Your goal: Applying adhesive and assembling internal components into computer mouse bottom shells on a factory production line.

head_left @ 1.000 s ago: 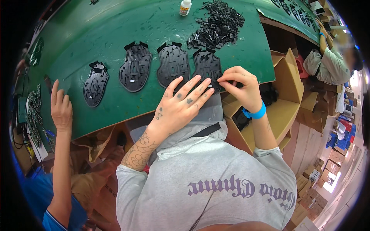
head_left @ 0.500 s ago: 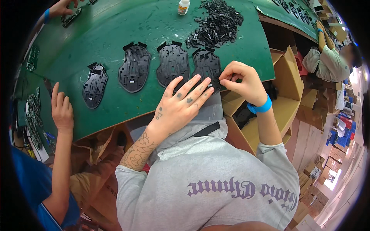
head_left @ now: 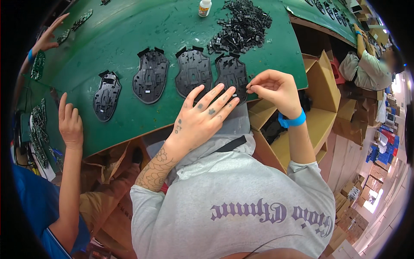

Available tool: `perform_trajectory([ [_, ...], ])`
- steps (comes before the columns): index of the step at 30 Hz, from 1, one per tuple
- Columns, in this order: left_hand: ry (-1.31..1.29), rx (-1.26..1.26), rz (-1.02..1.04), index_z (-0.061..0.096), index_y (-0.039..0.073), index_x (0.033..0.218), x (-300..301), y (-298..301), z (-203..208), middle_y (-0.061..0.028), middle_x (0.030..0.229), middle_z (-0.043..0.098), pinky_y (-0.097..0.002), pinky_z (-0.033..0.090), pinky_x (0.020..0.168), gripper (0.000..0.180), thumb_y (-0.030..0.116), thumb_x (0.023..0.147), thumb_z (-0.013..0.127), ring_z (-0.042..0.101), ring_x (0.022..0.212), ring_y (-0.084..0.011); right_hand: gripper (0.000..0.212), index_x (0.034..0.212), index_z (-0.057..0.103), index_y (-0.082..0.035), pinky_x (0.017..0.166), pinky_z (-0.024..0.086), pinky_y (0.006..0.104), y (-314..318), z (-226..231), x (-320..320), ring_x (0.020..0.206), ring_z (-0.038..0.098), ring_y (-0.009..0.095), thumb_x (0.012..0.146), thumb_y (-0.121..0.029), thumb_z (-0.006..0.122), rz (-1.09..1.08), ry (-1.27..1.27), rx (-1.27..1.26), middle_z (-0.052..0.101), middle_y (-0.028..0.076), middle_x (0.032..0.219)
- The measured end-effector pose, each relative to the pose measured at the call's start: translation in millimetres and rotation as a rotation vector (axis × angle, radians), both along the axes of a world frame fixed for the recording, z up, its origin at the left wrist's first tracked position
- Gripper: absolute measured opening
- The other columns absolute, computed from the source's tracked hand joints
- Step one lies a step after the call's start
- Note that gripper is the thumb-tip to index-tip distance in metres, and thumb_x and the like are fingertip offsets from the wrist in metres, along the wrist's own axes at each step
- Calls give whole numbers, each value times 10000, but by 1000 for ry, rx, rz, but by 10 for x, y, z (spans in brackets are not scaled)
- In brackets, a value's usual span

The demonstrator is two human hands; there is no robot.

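Four-lobed shapes aside, several black plastic shell panels lie in a row on the green table. My left hand (head_left: 202, 113) is stretched out flat, fingers apart, palm down. Its fingertips overlap the lower ends of the third panel (head_left: 193, 71) and the rightmost panel (head_left: 231, 74). At that rightmost panel's right edge, my right hand (head_left: 276, 90) is closed in a pinch, thumb against fingertips. Whatever it pinches is too small to name. Farther left lie another wide panel (head_left: 150, 77) and a narrower one (head_left: 106, 96), both apart from my hands.
A heap of small black plastic parts (head_left: 243, 26) lies beyond the panels, beside a white bottle (head_left: 205, 7). An open cardboard box (head_left: 317, 114) stands at the table's right edge. A co-worker's hands (head_left: 70, 127) and green circuit boards (head_left: 38, 125) are at the left.
My right hand has shifted slightly right and turned, still pinching. My left hand has stayed put. At the far left, a co-worker's hand has moved away from a circuit board and spread its fingers.
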State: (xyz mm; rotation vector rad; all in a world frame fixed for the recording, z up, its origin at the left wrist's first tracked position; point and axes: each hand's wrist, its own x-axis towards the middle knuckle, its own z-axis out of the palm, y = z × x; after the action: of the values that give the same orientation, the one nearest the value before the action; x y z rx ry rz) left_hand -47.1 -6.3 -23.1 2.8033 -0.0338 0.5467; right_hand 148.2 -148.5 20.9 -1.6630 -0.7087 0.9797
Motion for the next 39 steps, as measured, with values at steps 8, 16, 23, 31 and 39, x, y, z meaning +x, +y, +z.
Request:
perform_trajectory([
  [8,6,1,2,591,219,1283,3,-4,0,38,1415,489,-419,315,1082,556,119,743,677,453,1289,-164,101,904,700,34,711,529,217,-75,-177,-66,807,651,106,817,52,651,-71,-77,141,673,48,861],
  [16,-1,2,3,596,216,1279,2,-3,-5,35,1414,491,-418,313,1085,543,115,751,666,453,1291,-165,116,849,702,-6,557,435,217,1,-107,-147,644,570,94,744,30,669,65,-494,53,652,57,843],
  [23,-11,7,6,601,214,1277,3,-8,-14,36,1420,485,-415,308,1089,529,118,760,661,452,1291,-165,94,834,676,14,598,492,228,34,-98,-173,655,602,108,741,21,660,16,-530,32,627,62,802],
  [31,4,13,-2,593,217,1287,-4,8,2,37,1420,484,-417,309,1090,534,131,765,663,452,1290,-165,79,792,634,39,606,505,242,138,46,-84,648,608,123,729,-8,644,119,-443,-135,610,71,774],
  [39,-3,11,-7,596,208,1277,-4,-6,-5,32,1410,493,-424,311,1088,535,126,753,670,457,1286,-170,97,788,603,32,604,503,256,161,57,-151,639,607,134,712,-5,650,128,-548,-152,605,77,754],
])
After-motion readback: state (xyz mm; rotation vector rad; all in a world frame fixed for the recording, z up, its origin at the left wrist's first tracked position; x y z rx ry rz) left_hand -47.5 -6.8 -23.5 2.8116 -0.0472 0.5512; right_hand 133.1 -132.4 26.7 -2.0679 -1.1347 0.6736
